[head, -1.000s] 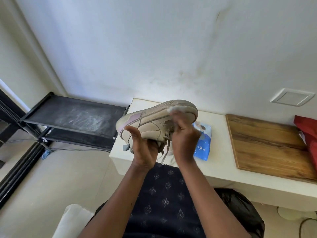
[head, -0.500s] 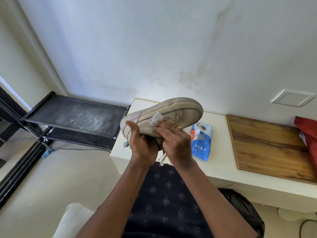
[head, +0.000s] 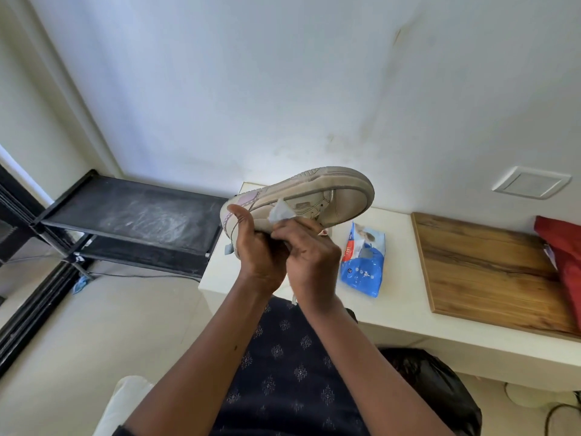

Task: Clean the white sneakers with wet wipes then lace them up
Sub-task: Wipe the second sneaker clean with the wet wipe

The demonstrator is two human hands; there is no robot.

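Note:
A dirty white sneaker (head: 317, 196) with a pink heel patch is held up on its side above the white table (head: 393, 313), sole toward the wall. My left hand (head: 254, 247) grips it at the heel, thumb up along the back. My right hand (head: 306, 250) pinches a white wet wipe (head: 279, 212) and presses it against the shoe's side near the middle. A lace end hangs below my hands. The blue pack of wet wipes (head: 363, 262) lies on the table just to the right. No second sneaker is in view.
A wooden board (head: 490, 265) lies on the table's right part, with a red bag (head: 566, 253) at the far right edge. A black metal rack (head: 135, 215) stands left of the table. A black plastic bag (head: 437, 385) sits under the table beside my lap.
My right hand slid the wipe from the toe end back toward the middle of the sneaker's side. The sneaker tilted so its toe points further up and right.

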